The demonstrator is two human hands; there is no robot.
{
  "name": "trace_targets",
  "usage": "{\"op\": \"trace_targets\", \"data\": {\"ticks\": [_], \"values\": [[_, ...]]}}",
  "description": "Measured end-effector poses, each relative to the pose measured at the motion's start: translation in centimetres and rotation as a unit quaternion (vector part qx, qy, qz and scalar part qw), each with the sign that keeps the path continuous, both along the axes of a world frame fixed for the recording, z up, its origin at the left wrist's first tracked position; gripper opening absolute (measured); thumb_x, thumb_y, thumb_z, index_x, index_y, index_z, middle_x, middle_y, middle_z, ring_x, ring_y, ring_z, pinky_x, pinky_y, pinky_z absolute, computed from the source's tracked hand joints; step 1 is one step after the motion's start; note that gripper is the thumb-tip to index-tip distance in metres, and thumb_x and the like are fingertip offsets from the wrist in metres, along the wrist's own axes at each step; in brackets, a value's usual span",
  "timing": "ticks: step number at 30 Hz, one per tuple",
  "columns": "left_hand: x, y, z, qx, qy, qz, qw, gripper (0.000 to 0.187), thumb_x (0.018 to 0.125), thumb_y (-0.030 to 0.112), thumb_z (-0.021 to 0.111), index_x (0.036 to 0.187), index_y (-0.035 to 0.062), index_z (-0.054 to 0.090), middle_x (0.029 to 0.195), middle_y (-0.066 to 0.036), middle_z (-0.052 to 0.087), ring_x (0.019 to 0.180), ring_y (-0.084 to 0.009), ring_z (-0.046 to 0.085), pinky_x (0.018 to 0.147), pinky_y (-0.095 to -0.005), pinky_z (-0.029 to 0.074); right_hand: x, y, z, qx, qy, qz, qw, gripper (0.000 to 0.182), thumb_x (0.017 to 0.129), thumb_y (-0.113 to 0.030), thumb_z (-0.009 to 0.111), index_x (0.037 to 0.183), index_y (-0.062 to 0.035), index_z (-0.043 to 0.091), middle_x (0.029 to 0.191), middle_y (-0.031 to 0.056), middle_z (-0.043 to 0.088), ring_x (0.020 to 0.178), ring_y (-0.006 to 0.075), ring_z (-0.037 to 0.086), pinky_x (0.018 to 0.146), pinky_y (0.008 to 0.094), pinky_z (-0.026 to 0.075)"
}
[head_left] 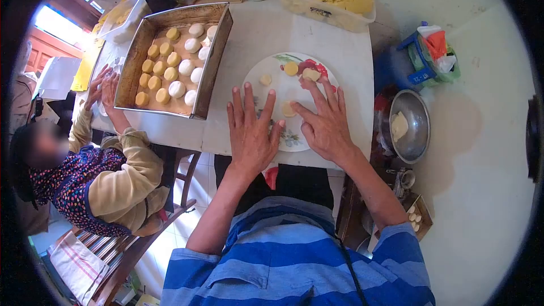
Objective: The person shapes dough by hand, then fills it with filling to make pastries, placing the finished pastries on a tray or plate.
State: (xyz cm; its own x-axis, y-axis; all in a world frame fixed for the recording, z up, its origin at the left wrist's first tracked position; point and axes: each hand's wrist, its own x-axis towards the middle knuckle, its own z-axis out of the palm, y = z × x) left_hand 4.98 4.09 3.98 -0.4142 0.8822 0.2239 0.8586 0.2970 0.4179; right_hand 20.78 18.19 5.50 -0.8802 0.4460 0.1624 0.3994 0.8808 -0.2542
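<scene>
1. Yellow dough disc (288,109) sits near the middle of the flowered plate (266,76), and it is the piece closest to both of my hands.
2. My right hand (327,122) lies flat over the plate's right half, fingers spread; its forefinger tip touches or nearly touches the disc from the right. It pinches nothing.
3. My left hand (251,130) rests palm down on the plate's near-left edge, fingers splayed and holding nothing. The disc lies just beyond its fingertips, toward the far right of them.
4. Judging by that, the right hand is the nearer one; the disc is round, so it has no long axis to line up with.
5. Three more pieces (291,68) lie toward the plate's far edge, out of touch of either hand.
6. Beside the plate, on the table's left side, stands a metal tray (214,59) with rows of yellow and white balls; another person's hands (102,88) work at the table's left edge.
</scene>
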Motion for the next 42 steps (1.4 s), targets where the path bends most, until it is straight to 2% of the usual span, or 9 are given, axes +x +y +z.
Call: {"op": "trace_targets", "data": {"ticks": [4,8,10,17,28,36,38,40,42], "values": [[0.0,-0.6,-0.4,0.003,0.001,0.01,1.0,0.058,0.107,0.038,0.054,0.162,0.0207,0.043,0.172,-0.026,0.016,0.159,-0.0509,0.006,0.124,-0.0693,0.014,-0.4,-0.7,-1.0,0.025,0.027,0.001,0.999,0.049,0.087,-0.019,0.067,0.136,-0.0199,0.071,0.168,0.0191,0.03,0.158,0.0466,0.017,0.123,0.0716,0.012],[0.2,-0.4,-0.3,-0.009,0.001,0.005,1.0,0.058,0.107,0.035,0.053,0.162,0.0211,0.042,0.172,-0.026,0.015,0.159,-0.0515,0.006,0.124,-0.0697,0.014,-0.7,-1.6,0.0,0.007,0.002,-0.019,1.0,0.048,0.091,-0.019,0.063,0.138,-0.0221,0.07,0.169,0.0181,0.03,0.158,0.0475,0.017,0.124,0.0701,0.01],[0.4,-0.3,-0.4,-0.012,-0.005,0.003,1.0,0.058,0.107,0.034,0.053,0.163,0.0212,0.042,0.172,-0.027,0.015,0.159,-0.0517,0.006,0.124,-0.0699,0.013,-0.6,-2.1,0.5,0.013,0.018,-0.008,1.0,0.049,0.089,-0.023,0.065,0.137,-0.0198,0.07,0.167,0.02,0.032,0.157,0.0475,0.019,0.123,0.0728,0.012],[1.3,-0.4,-0.1,-0.021,-0.001,-0.022,1.0,0.056,0.107,0.031,0.051,0.162,0.0227,0.042,0.172,-0.028,0.015,0.159,-0.0525,0.006,0.123,-0.0704,0.013,0.5,-2.8,-0.4,0.0,0.027,-0.013,1.0,0.052,0.091,-0.025,0.065,0.142,-0.0199,0.067,0.168,0.0196,0.032,0.156,0.0497,0.019,0.121,0.0744,0.014],[2.1,-0.1,-0.1,-0.041,-0.001,-0.058,0.997,0.054,0.106,0.032,0.052,0.159,0.0238,0.048,0.171,-0.028,0.017,0.159,-0.0521,0.009,0.124,-0.0679,0.013,1.1,-1.5,-0.7,0.027,-0.006,-0.023,0.999,0.056,0.093,-0.028,0.064,0.148,-0.0275,0.061,0.174,0.0158,0.021,0.158,0.05,0.012,0.121,0.0764,0.011],[2.2,0.0,0.3,-0.059,0.014,-0.021,0.998,0.051,0.106,0.036,0.052,0.155,0.0233,0.054,0.17,-0.027,0.024,0.159,-0.0497,0.011,0.125,-0.0668,0.011,1.4,-0.2,-0.9,0.037,-0.004,-0.008,0.999,0.053,0.092,-0.032,0.064,0.144,-0.0257,0.065,0.174,0.0149,0.022,0.159,0.0479,0.012,0.122,0.0757,0.009],[1.9,0.2,0.4,-0.042,0.02,-0.029,0.998,0.05,0.106,0.036,0.053,0.154,0.0231,0.055,0.17,-0.027,0.024,0.159,-0.0499,0.011,0.125,-0.0669,0.011,1.2,0.1,-0.7,0.034,-0.003,0.003,0.999,0.052,0.092,-0.033,0.064,0.143,-0.0256,0.066,0.174,0.0151,0.022,0.159,0.0471,0.012,0.122,0.0753,0.009],[1.5,0.4,0.3,-0.03,0.022,-0.034,0.999,0.05,0.106,0.036,0.053,0.153,0.0229,0.056,0.169,-0.027,0.024,0.159,-0.05,0.011,0.125,-0.0669,0.012,0.9,0.2,-0.5,0.031,-0.023,0.009,0.999,0.054,0.092,-0.028,0.063,0.146,-0.0279,0.063,0.173,0.0151,0.023,0.158,0.0491,0.014,0.123,0.0736,0.008],[1.2,0.6,-0.1,-0.023,0.022,-0.046,0.998,0.05,0.106,0.036,0.054,0.153,0.0225,0.056,0.17,-0.027,0.024,0.159,-0.0503,0.011,0.125,-0.0672,0.012,0.8,0.3,-0.9,0.034,-0.021,0.005,0.999,0.052,0.093,-0.031,0.064,0.144,-0.0265,0.065,0.173,0.0156,0.023,0.159,0.0476,0.013,0.123,0.0736,0.008]]}}
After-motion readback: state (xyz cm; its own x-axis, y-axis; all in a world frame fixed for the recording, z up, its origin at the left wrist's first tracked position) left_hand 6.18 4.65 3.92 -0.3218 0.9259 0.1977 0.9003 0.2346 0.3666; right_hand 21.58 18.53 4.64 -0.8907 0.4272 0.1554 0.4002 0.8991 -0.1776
